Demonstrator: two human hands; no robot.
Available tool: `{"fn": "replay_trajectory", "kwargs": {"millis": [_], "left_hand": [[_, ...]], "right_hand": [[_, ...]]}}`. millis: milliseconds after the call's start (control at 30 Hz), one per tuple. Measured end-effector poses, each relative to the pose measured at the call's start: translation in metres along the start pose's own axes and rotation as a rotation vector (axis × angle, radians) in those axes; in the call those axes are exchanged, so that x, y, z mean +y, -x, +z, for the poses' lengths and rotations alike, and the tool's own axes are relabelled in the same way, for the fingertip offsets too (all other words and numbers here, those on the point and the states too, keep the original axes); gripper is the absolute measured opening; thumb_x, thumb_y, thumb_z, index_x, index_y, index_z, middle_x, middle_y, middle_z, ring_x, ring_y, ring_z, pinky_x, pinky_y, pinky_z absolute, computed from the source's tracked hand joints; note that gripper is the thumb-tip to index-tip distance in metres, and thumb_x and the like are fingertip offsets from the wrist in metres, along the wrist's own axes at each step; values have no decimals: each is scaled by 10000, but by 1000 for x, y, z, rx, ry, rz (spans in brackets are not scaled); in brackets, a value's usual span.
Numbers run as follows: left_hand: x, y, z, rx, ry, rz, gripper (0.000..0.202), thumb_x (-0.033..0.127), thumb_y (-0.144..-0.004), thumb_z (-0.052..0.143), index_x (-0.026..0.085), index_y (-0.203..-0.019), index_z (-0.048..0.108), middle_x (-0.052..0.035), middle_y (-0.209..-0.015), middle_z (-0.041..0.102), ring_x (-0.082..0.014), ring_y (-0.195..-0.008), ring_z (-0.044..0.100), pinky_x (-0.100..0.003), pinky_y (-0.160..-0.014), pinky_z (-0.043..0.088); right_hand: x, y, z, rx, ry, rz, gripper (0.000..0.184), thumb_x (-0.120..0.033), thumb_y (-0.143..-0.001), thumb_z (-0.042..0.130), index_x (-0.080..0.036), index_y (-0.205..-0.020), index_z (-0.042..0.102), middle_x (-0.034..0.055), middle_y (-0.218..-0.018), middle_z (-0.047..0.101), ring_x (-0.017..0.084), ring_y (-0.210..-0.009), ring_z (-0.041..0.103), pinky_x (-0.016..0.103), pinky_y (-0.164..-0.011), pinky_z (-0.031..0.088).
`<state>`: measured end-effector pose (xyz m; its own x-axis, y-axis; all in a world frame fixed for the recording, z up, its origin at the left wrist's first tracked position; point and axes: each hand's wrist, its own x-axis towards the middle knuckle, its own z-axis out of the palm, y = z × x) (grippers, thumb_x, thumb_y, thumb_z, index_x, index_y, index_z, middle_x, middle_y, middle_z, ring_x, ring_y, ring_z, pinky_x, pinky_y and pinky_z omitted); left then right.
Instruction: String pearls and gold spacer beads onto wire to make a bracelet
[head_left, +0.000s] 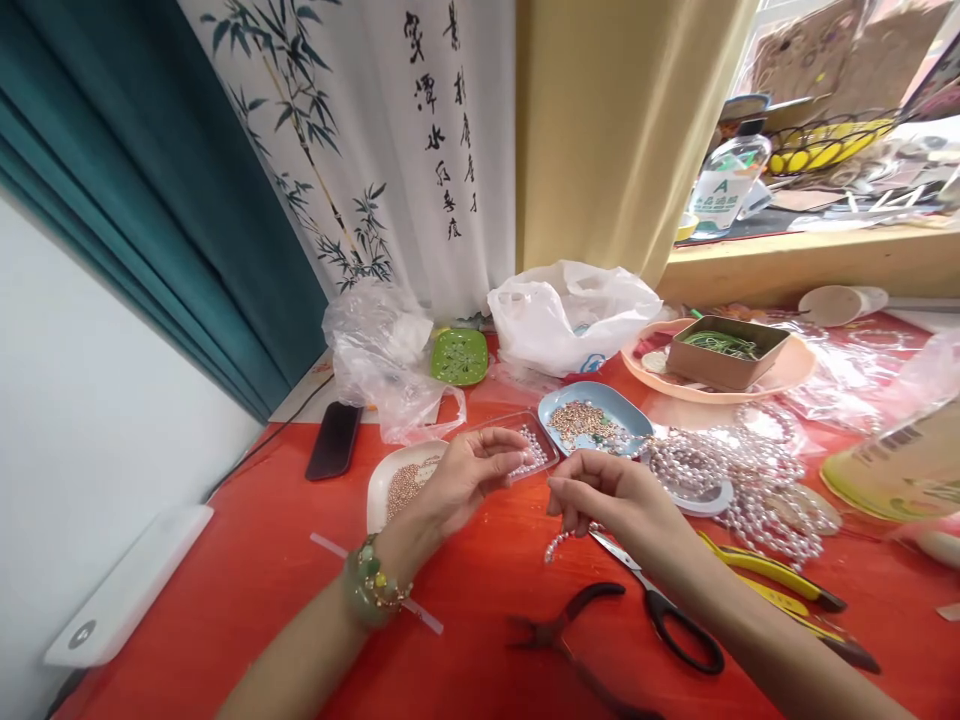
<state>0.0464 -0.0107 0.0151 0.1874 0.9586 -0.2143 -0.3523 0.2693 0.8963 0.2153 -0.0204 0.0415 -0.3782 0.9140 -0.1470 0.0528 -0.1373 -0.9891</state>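
My left hand (476, 468) is closed in a pinch beside a clear tray of white pearl beads (534, 450); whatever is between its fingertips is too small to make out. A green bangle and a beaded bracelet (375, 575) circle that wrist. To the right, my right hand (600, 488) pinches a short string of beads (555, 546), whose end dangles below the fingers. Under the left forearm lies a cream dish of small gold beads (405, 488). A blue dish of gold beads (589, 420) stands behind the right hand.
Scissors (679, 630) and black-handled pliers (559, 630) lie in front; yellow-handled pliers (780, 590) are at right. Pearl strands (750, 470) pile up near a tin box (724, 370). Plastic bags (574, 320), a green dish (459, 356) and a phone (334, 440) sit further back.
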Motion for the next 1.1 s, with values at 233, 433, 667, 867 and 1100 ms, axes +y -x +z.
{"fn": "replay_trajectory", "kwargs": {"millis": [233,433,667,867,1100], "left_hand": [[-5,-2,0,-9,40,-9,164,181,-532,779,134,-650,675,16,-608,588,-41,-493,470,-169,-501,372],[-3,-1,4,0,31,-33,180,201,-493,798,134,-617,686,10,-598,589,-55,-527,493,-173,-506,394],[-4,1,5,8,17,-54,184,203,-484,802,140,-617,691,8,-606,601,-54,-516,500,-174,-491,396],[-5,1,4,6,16,-47,186,198,-478,805,138,-612,691,7,-607,606,-49,-510,501,-166,-490,406],[-7,0,3,13,20,-51,202,207,-474,808,137,-626,694,6,-606,604,-58,-521,513,-171,-485,409]], "right_hand": [[8,0,3,-8,-41,28,93,-189,-656,542,-183,-565,525,-25,-509,583,69,-414,482,205,-439,408],[11,1,3,-34,-38,39,76,-164,-670,519,-178,-595,519,-23,-526,583,67,-432,485,198,-447,415],[14,-1,2,-44,-41,58,63,-148,-656,491,-177,-604,514,-33,-516,577,61,-422,479,191,-441,402],[13,-1,2,-43,-42,58,66,-164,-661,505,-179,-597,505,-42,-504,569,59,-416,474,188,-435,395],[11,-1,4,-48,-56,60,68,-154,-642,509,-181,-579,502,-44,-493,565,55,-402,466,189,-429,397]]}}
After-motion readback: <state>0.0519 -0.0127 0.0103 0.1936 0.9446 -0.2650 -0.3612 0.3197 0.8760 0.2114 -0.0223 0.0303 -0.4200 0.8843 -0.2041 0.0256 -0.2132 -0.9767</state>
